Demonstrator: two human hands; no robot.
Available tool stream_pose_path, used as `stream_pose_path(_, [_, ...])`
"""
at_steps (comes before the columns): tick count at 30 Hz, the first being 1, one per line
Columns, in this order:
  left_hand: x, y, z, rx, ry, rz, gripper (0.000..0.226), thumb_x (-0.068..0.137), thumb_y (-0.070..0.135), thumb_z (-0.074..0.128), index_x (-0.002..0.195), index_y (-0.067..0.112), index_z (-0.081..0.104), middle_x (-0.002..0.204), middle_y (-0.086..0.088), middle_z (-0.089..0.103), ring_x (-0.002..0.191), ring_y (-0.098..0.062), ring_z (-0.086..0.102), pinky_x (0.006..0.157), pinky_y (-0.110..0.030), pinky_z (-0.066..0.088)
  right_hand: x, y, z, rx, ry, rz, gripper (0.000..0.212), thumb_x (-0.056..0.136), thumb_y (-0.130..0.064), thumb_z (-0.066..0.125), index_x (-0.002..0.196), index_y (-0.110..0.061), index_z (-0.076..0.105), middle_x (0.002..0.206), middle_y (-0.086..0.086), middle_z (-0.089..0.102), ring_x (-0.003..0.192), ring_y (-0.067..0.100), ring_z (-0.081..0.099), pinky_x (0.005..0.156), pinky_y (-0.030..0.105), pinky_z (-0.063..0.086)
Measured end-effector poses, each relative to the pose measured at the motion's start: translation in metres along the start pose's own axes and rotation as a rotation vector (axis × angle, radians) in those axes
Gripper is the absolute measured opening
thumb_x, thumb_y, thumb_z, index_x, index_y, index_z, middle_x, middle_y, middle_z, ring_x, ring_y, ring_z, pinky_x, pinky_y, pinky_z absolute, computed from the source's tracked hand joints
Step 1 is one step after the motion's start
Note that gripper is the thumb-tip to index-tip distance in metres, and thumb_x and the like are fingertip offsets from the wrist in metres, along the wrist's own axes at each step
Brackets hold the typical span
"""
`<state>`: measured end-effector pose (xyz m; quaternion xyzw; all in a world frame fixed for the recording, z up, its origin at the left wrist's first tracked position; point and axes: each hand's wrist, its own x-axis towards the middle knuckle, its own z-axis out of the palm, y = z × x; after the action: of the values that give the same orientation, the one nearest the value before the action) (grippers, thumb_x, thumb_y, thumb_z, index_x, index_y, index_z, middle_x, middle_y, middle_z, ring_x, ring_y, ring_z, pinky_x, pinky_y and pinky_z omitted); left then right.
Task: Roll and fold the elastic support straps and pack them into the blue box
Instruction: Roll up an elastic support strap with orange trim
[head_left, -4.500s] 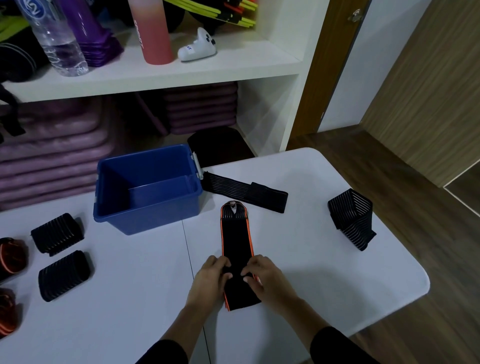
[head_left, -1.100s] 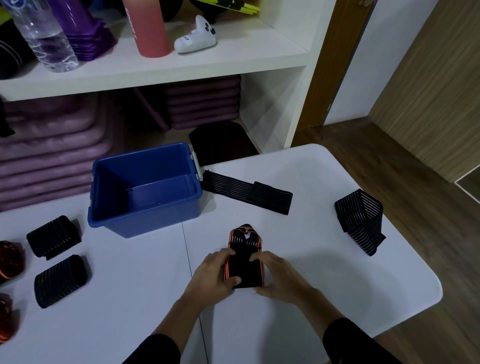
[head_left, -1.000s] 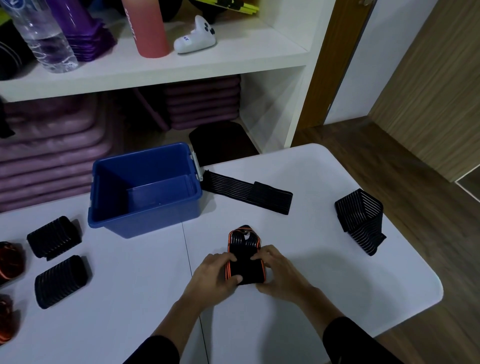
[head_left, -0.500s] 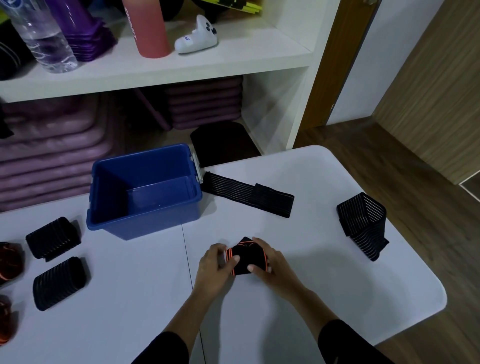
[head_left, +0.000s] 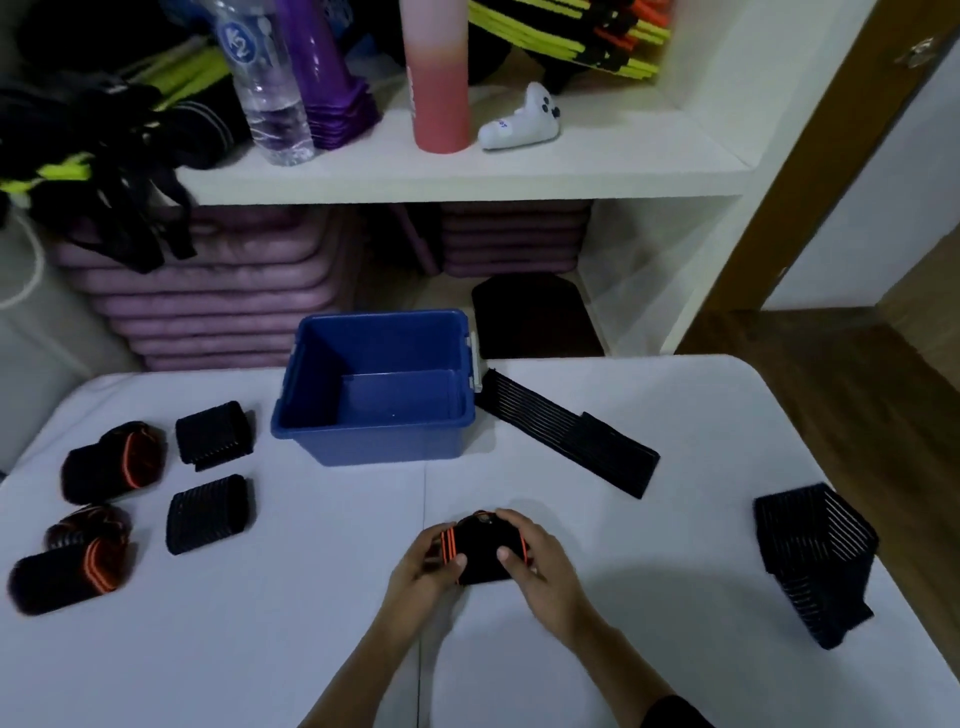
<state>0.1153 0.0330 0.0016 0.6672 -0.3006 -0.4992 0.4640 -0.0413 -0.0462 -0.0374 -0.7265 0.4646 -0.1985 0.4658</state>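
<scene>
Both hands are on the orange-trimmed strap (head_left: 480, 551), which is rolled into a compact bundle. left hand (head_left: 426, 566) grips its left end, fingers curled round the orange edge, thumb on top. right hand (head_left: 540, 566) grips the right end the same way, thumb pressed on the black face. The bundle sits low over the white table (head_left: 311, 623), on the near side of the blue box (head_left: 384, 441) and apart from it; can't tell if it's touching the tabletop. Box stands open-topped at the table's far edge. A flat black strap (head_left: 566, 439) lies unrolled just right of the box, its far end up against the box's right wall. A folded striped strap (head_left: 810, 556) sits well off near the right table edge. Left of the box are two black rolls (head_left: 213, 434) and, further left, orange-trimmed rolls (head_left: 114, 462). On the shelf (head_left: 571, 171) behind: water bottle (head_left: 270, 88), pink bottle (head_left: 439, 88), white controller (head_left: 519, 122).
</scene>
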Motion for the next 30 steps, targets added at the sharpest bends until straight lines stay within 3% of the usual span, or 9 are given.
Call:
stream_pose_path(3, [-0.015, -0.008, -0.035, -0.114, 0.123, -0.049, 0.03, 0.085, 0.004, 0.059, 0.113, 0.017, 0.061, 0.108, -0.006, 0.066, 0.103, -0.021, 0.062, 0.077, -0.023, 0.053, 0.008, -0.027, 0.027, -0.02, -0.125, -0.057, 0.042, 0.089, -0.039, 0.053, 0.127, -0.05, 0.041, 0.128, -0.019, 0.05, 0.119, 0.009, 0.045, 0.105, 0.036, 0.039])
stream_pose_path(6, [-0.035, -0.017, -0.075, -0.187, 0.215, -0.074, 0.033, 0.078, 0.012, 0.064, 0.11, 0.019, 0.062, 0.108, -0.008, 0.067, 0.101, -0.022, 0.063, 0.076, -0.026, 0.052, 0.011, -0.054, 0.067, -0.041, -0.221, -0.12, 0.044, 0.09, -0.031, 0.053, 0.131, -0.044, 0.041, 0.13, -0.016, 0.048, 0.119, 0.011, 0.043, 0.105, 0.036, 0.038])
stream_pose_path(10, [-0.057, -0.025, -0.133, -0.218, 0.3, -0.051, 0.027, 0.086, 0.009, 0.058, 0.111, 0.018, 0.06, 0.107, -0.008, 0.065, 0.099, -0.021, 0.063, 0.072, -0.024, 0.05, 0.019, -0.091, 0.125, -0.056, -0.298, -0.196, 0.044, 0.089, -0.035, 0.051, 0.131, -0.045, 0.04, 0.133, -0.017, 0.048, 0.12, 0.008, 0.043, 0.107, 0.035, 0.036])
stream_pose_path(14, [-0.076, -0.033, -0.194, -0.191, 0.373, -0.04, 0.038, 0.071, 0.03, 0.058, 0.109, 0.026, 0.061, 0.102, -0.008, 0.065, 0.095, -0.022, 0.062, 0.076, -0.028, 0.049, 0.02, -0.128, 0.185, -0.043, -0.34, -0.215, 0.043, 0.09, -0.037, 0.051, 0.131, -0.045, 0.04, 0.135, -0.017, 0.046, 0.121, 0.008, 0.042, 0.107, 0.036, 0.036])
stream_pose_path(23, [-0.109, -0.07, -0.295, -0.105, 0.554, -0.061, 0.042, 0.069, 0.03, 0.054, 0.111, 0.025, 0.059, 0.103, -0.004, 0.065, 0.096, -0.022, 0.061, 0.082, -0.039, 0.052, 0.008, -0.173, 0.3, -0.044, -0.428, -0.2, 0.043, 0.087, -0.042, 0.048, 0.129, -0.05, 0.037, 0.135, -0.021, 0.046, 0.123, 0.006, 0.041, 0.108, 0.037, 0.037])
stream_pose_path(26, [-0.114, -0.086, -0.319, -0.026, 0.604, -0.08, 0.037, 0.071, 0.032, 0.054, 0.107, 0.028, 0.059, 0.104, -0.006, 0.064, 0.094, -0.023, 0.061, 0.08, -0.041, 0.053, -0.001, -0.181, 0.329, -0.048, -0.432, -0.189, 0.043, 0.087, -0.041, 0.049, 0.127, -0.05, 0.038, 0.133, -0.023, 0.047, 0.123, 0.004, 0.043, 0.107, 0.035, 0.039])
stream_pose_path(30, [-0.11, -0.098, -0.335, 0.057, 0.605, -0.079, 0.029, 0.091, 0.021, 0.055, 0.119, 0.018, 0.053, 0.103, -0.004, 0.064, 0.091, -0.02, 0.061, 0.075, -0.029, 0.048, -0.002, -0.187, 0.347, -0.052, -0.285, -0.167, 0.036, 0.082, -0.044, 0.057, 0.116, -0.049, 0.045, 0.12, -0.02, 0.049, 0.115, 0.005, 0.048, 0.097, 0.033, 0.047])
